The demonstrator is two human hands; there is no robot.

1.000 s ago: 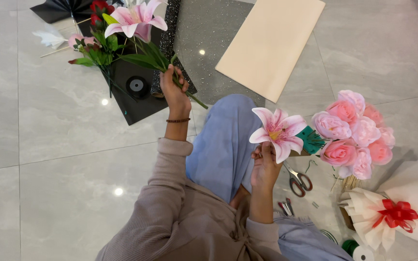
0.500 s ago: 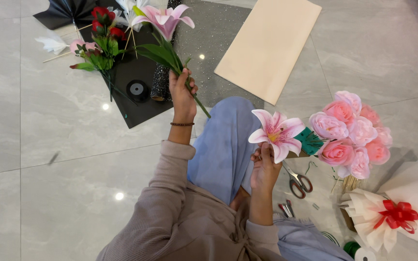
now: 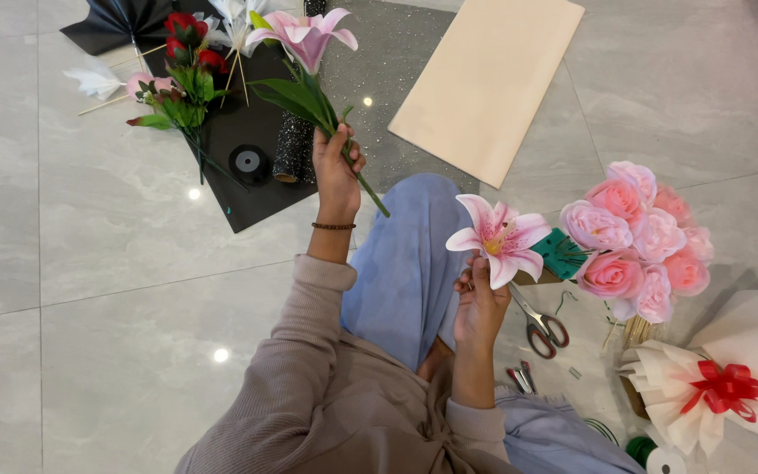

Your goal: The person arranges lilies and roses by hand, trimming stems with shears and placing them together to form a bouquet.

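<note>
My left fingers (image 3: 345, 143) are wrapped tight round the green stem of a pink lily (image 3: 307, 35), thumb side toward me, and over the last second that left hand (image 3: 336, 172) has lifted the lily off the heap of flowers on the black sheet (image 3: 247, 189) and carried it a little toward my lap; the bloom now stands clear above the red roses (image 3: 188, 39) instead of lying among them. I read that as the stem being free of the pile and in my hand alone. Its long axis runs on a slant: the bloom points up and away from me toward the top of the view, the leaves fan out just above my fist, and the cut end sticks out below my fist, down and to the right over my blue trouser knee. My right fingers (image 3: 482, 274) pinch the short stem under a second lily (image 3: 500, 239), whose open face looks up at the camera; that right hand (image 3: 477, 312) has hardly moved. Just beyond it stands the bunch of pink roses (image 3: 638, 241), with scissors (image 3: 539, 323) on the floor below, a wrapped bouquet with a red bow (image 3: 723, 391) further right, and a beige sheet (image 3: 489, 83) well apart at the top.
</note>
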